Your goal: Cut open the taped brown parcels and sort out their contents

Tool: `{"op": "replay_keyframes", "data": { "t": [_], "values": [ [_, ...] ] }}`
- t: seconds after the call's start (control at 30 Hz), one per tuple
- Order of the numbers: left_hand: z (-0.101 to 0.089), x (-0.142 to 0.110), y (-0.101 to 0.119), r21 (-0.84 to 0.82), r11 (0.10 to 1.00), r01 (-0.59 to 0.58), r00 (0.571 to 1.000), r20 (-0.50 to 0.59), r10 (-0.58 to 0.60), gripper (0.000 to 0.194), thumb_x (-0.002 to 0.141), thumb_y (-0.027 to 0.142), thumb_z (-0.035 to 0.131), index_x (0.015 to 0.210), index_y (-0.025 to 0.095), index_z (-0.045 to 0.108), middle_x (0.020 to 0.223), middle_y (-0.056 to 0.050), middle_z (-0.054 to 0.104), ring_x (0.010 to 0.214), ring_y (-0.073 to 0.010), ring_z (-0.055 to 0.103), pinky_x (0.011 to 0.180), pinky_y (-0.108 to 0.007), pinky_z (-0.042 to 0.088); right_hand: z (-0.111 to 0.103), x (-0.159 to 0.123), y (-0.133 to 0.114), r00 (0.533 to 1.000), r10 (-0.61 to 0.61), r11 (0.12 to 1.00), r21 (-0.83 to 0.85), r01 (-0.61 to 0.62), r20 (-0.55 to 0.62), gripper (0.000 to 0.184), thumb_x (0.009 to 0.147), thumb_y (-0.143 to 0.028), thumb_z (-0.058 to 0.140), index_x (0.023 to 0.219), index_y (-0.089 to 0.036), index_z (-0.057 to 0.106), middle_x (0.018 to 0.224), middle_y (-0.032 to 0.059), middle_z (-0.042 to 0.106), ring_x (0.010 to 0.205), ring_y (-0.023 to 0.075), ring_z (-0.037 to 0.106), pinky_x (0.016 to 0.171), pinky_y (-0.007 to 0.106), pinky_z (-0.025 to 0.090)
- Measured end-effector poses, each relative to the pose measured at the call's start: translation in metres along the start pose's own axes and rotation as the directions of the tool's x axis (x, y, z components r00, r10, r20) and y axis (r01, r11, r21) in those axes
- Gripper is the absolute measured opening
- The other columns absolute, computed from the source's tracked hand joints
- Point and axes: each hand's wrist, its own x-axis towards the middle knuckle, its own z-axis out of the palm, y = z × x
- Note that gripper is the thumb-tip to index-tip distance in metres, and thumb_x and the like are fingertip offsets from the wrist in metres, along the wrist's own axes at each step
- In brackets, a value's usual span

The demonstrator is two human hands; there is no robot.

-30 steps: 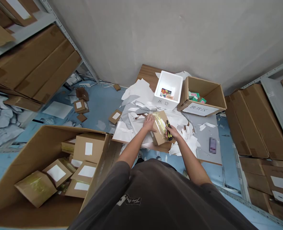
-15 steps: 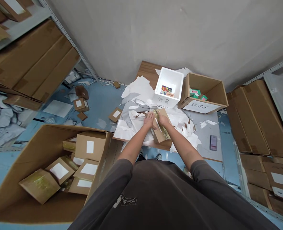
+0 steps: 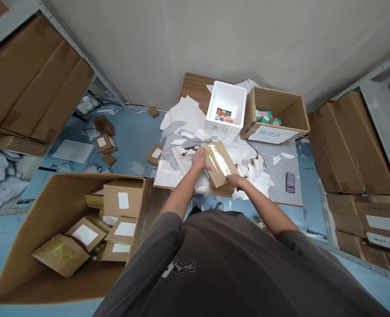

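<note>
A cardboard box [image 3: 227, 160] with shiny tape along its top lies at an angle on the paper-strewn table [image 3: 195, 83]. My left hand [image 3: 200, 159] rests against the box's left side, fingers stretched out and thumb over the top. At the near right end of the tape, my right hand [image 3: 235, 180] is closed against the box. Whatever its fingers hold is too small to make out. Torn white paper [image 3: 259, 178] surrounds the box. Behind it stands a white foam bin [image 3: 226, 129] with colourful small packs inside.
An open carton [image 3: 274, 135] with green packs stands at the table's back right. A blurred-out purple item [image 3: 290, 182] lies on the right. At lower left, a large carton [image 3: 142, 207] holds several parcels. Shelves with boxes [image 3: 356, 145] flank both sides; small boxes [image 3: 155, 154] lie on the floor.
My right hand has slid along the tape from the box's far end to its near right end. My left hand stays at the box's left side. The whole view has shifted slightly.
</note>
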Motion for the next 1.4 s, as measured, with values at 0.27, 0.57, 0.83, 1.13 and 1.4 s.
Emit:
{"op": "replay_keyframes", "data": {
  "t": [0.27,0.57,0.83,1.13,1.4],
  "values": [
    [-0.005,0.006,0.004,0.094,0.995,0.028,0.999,0.042,-0.032,0.162,0.06,0.087,0.085,0.176,0.019,-0.005,0.183,-0.014,-0.014,0.165,-0.0421,-0.024,0.133,-0.063,0.016,-0.004,-0.061,0.062,0.997,0.075,0.997,0.034,-0.076,0.015,0.029,0.079,-0.026,0.084,0.106,-0.026,0.072,0.086,0.0099,0.069,0.071,0.0279,0.075,0.062,0.039,0.063],
    [0.028,-0.042,0.041,0.033,0.984,0.177,0.984,-0.031,-0.176,0.151,0.069,0.087,0.078,0.176,0.017,-0.001,0.183,-0.017,-0.011,0.166,-0.0462,-0.02,0.129,-0.069,0.02,-0.044,-0.053,0.075,0.903,0.016,1.0,-0.013,-0.024,-0.43,0.099,0.075,-0.046,0.091,0.161,-0.026,0.046,0.122,0.0139,0.078,0.123,0.0382,0.071,0.096,0.042,0.056],
    [0.04,-0.059,0.082,0.05,0.908,-0.416,0.899,0.17,0.403,0.107,0.071,0.043,0.093,0.166,0.031,0.044,0.177,-0.012,0.032,0.165,-0.046,0.013,0.134,-0.06,0.005,-0.031,0.0,0.078,0.818,0.111,0.992,0.116,-0.054,-0.565,0.109,0.071,-0.036,0.092,0.164,-0.027,0.037,0.129,0.0163,0.075,0.132,0.0383,0.065,0.108,0.047,0.049],
    [0.051,-0.06,0.132,0.264,0.851,-0.455,0.891,0.135,0.434,0.082,0.069,0.028,0.094,0.143,0.018,0.062,0.167,-0.022,0.042,0.156,-0.0457,0.034,0.128,-0.055,0.029,-0.069,0.007,0.079,0.877,-0.094,0.992,-0.122,0.04,-0.471,0.085,0.088,-0.056,0.078,0.157,-0.019,0.046,0.121,0.0175,0.076,0.121,0.0371,0.07,0.101,0.041,0.053],
    [0.051,-0.053,0.136,0.38,0.827,-0.415,0.909,0.217,0.356,0.105,0.059,0.033,0.101,0.149,0.02,0.049,0.177,-0.023,0.029,0.162,-0.0434,0.032,0.126,-0.051,0.037,-0.087,-0.041,0.134,0.981,-0.174,0.984,-0.028,0.177,0.085,0.041,0.112,-0.055,0.034,0.114,-0.023,0.06,0.072,-0.0021,0.066,0.053,0.0178,0.063,0.062,0.028,0.053]
  ]
}}
